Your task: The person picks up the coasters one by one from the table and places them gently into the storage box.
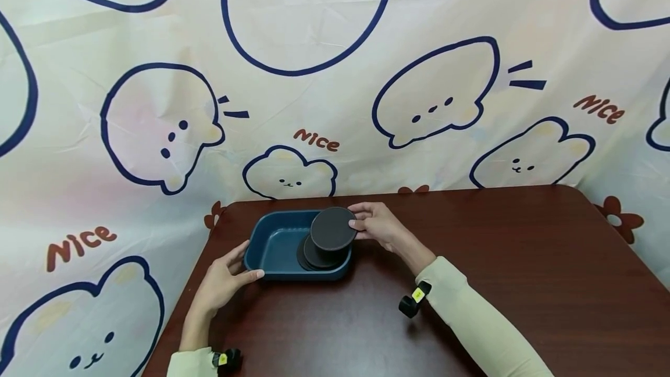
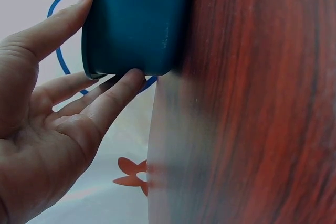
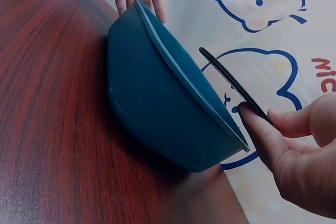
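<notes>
Right now your right hand (image 1: 379,227) pinches one dark disc (image 1: 332,228) over the single blue tray (image 1: 272,247) on the counter (image 1: 497,260); two more discs (image 1: 316,256) lie inside, partly hidden. Your left hand (image 1: 225,279) rests open-fingered against the tray's corner.

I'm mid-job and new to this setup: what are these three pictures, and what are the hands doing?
There is no machine here: a person works bare-handed, wearing three cameras. The wide picture comes from the head, looking down at a brown table. The other two come from the wrists. On the table sits a blue tray with dark discs in it. The left hand touches the tray's end with straight fingers. The right hand pinches one dark disc by its edge above the tray.
</notes>
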A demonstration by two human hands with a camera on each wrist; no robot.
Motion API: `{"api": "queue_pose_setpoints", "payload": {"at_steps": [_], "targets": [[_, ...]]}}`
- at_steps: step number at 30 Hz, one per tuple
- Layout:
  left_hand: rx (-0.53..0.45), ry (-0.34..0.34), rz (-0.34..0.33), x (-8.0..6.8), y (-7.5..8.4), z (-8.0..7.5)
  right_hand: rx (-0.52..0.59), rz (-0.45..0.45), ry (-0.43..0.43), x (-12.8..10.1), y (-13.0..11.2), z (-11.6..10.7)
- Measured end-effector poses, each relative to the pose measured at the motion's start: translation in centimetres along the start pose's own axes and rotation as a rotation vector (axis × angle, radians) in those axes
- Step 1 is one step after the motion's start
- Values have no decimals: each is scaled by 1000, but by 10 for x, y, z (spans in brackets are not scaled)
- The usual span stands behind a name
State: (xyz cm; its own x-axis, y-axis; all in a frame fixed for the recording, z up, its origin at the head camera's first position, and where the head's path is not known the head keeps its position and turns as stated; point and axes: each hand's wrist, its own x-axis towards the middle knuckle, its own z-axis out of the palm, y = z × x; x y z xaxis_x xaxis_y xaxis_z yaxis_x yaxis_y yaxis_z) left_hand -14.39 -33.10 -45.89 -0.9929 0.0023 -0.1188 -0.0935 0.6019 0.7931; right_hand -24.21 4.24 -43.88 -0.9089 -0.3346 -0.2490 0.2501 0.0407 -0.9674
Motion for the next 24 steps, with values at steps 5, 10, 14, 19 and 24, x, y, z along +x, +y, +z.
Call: {"api": "queue_pose_setpoints", "payload": {"at_steps": [5,10,14,19,24], "targets": [[7,1,5,1,0,-1,-21,-2,-1,1,-1,2],[-2,3,13,0,-1,-1,-54,-7,-1,3,-2,5],[-5,0,26,0,-2,-1,-71,-8,4,3,-4,9],[2,-1,24,0,-2,-1,-98,-15,-4,3,-5,14],[1,-7,34,0,-2,-2,-126,-14,4,6,-2,20]]}}
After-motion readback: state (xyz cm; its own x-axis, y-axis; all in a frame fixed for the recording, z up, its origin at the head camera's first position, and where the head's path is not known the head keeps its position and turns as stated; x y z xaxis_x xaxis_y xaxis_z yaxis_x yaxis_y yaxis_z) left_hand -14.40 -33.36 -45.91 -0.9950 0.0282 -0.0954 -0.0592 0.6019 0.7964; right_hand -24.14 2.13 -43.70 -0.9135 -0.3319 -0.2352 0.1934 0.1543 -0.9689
